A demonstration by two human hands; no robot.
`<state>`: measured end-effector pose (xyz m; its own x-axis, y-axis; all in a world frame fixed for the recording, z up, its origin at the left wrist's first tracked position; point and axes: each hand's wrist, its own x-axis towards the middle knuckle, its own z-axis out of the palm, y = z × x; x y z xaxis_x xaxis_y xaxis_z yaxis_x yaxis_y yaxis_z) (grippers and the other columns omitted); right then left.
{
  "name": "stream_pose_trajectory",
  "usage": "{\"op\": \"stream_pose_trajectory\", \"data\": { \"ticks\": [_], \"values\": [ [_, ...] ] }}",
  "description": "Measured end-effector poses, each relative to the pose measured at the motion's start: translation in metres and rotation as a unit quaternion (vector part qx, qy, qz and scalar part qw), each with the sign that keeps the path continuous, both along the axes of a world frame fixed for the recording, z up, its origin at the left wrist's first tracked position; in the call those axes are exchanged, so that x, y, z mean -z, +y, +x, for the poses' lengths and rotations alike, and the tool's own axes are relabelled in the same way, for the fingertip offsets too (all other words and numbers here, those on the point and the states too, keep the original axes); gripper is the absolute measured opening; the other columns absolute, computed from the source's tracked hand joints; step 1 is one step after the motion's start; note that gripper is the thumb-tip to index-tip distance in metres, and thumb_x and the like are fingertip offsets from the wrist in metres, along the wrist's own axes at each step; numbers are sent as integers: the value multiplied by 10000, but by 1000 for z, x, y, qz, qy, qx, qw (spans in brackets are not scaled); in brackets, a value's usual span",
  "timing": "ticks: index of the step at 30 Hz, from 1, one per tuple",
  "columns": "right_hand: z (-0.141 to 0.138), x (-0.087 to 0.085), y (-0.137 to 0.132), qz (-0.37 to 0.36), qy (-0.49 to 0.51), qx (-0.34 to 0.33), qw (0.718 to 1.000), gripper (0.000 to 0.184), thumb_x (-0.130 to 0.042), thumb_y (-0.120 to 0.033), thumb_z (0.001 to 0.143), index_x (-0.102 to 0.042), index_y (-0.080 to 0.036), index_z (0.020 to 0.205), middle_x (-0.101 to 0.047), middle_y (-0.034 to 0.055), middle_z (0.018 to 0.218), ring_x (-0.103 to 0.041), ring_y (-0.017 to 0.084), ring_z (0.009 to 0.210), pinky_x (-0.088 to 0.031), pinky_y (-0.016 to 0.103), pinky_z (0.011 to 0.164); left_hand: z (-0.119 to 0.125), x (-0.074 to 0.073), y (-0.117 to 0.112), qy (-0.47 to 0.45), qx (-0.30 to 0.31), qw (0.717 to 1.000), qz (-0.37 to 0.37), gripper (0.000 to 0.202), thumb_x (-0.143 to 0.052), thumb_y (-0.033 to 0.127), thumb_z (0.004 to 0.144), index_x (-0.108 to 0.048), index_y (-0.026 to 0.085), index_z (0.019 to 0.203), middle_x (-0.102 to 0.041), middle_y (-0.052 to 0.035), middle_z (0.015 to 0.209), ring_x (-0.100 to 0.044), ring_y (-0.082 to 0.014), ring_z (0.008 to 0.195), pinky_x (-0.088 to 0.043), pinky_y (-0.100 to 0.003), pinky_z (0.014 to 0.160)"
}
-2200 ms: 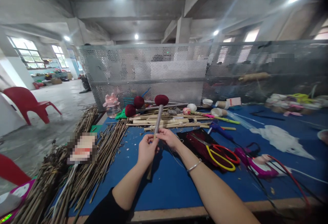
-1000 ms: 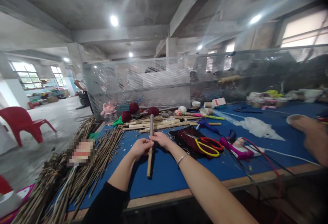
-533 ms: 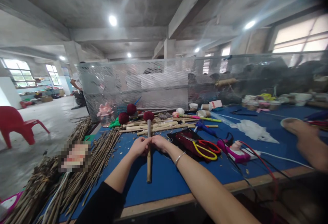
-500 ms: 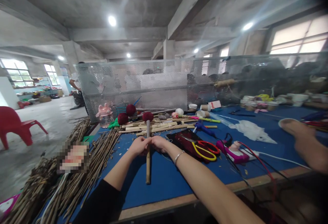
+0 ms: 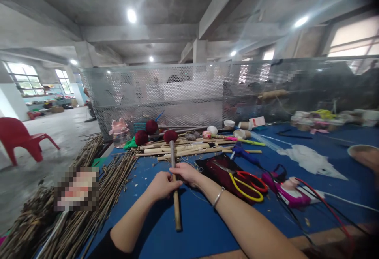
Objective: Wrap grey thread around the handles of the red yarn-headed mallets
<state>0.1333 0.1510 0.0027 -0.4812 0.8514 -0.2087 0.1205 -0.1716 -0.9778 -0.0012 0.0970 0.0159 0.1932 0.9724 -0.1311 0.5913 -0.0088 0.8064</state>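
Note:
In front of me is a stick topped with a dark red fuzzy ball [image 5: 170, 136], its upper length wrapped in grey and its lower handle [image 5: 177, 213] bare tan wood. My left hand [image 5: 162, 184] is closed round the middle of the stick, thumb lying across it. Just above, my right hand [image 5: 186, 172] pinches the grey-wrapped part between thumb and fingers. Scissors [image 5: 248, 190] with red and yellow handles rest on a dark cloth [image 5: 215, 171] to the right of my hands. A blue glue gun [image 5: 247, 154] lies behind them.
Bundles of thin twigs [image 5: 97, 196] cover the table's left side. Two more dark red balls [image 5: 151, 127] and several wooden sticks [image 5: 189, 147] lie at the back, before a perforated metal screen [image 5: 160, 89]. A magenta device [image 5: 296, 196] with cables and crumpled white plastic [image 5: 312, 162] lie rightward.
The view has shifted, so the table's things sit further right and lower. My right hand is now higher on the stick than my left. The other person's arm at right has mostly gone from view.

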Motion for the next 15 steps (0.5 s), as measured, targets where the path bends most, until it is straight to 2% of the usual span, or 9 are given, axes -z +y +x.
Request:
{"op": "stream_pose_trajectory", "data": {
  "ticks": [4, 7, 9, 12, 15],
  "values": [
    [2, -1, 0, 0, 0, 15, 1000, 238, -595, -350, 744, -479, -159, 666, -382, -87, 413, -228, 23, 283, -123, 186, 294, 4, 3, 2, -23, -50, 998, -1, 358, -626, 473, 628, -436, 181, 548, -489, 9, 394, -462, -120, 339, -320, -211, 348],
    [2, -1, 0, -11, 8, 29, 999, 261, -603, -374, 739, -460, -167, 669, -343, -102, 413, -207, 20, 288, -122, 179, 294, 5, 5, 4, -78, -52, 996, -6, 387, -644, 487, 613, -426, 178, 531, -453, 27, 384, -432, -98, 338, -322, -209, 365],
    [3, -2, 0, -18, 18, 28, 999, 276, -602, -393, 738, -455, -167, 676, -353, -100, 423, -211, 18, 295, -124, 175, 297, 6, 4, 3, -146, -44, 987, -51, 417, -663, 509, 584, -422, 173, 527, -438, 39, 397, -426, -84, 350, -345, -211, 391],
    [5, -3, 1, -29, 44, -2, 999, 294, -600, -424, 731, -481, -156, 711, -365, -97, 430, -214, 16, 304, -118, 171, 302, 7, -1, 0, -253, -9, 957, -143, 421, -689, 514, 548, -496, 141, 576, -492, 24, 482, -460, -67, 412, -397, -203, 463],
    [8, -2, 2, -35, 70, -35, 996, 317, -623, -440, 699, -489, -155, 731, -355, -104, 421, -205, 16, 303, -102, 173, 304, 7, -5, -1, -283, 28, 940, -189, 403, -684, 486, 568, -577, 116, 690, -570, -20, 594, -501, -65, 466, -411, -188, 488]
  ]
}}
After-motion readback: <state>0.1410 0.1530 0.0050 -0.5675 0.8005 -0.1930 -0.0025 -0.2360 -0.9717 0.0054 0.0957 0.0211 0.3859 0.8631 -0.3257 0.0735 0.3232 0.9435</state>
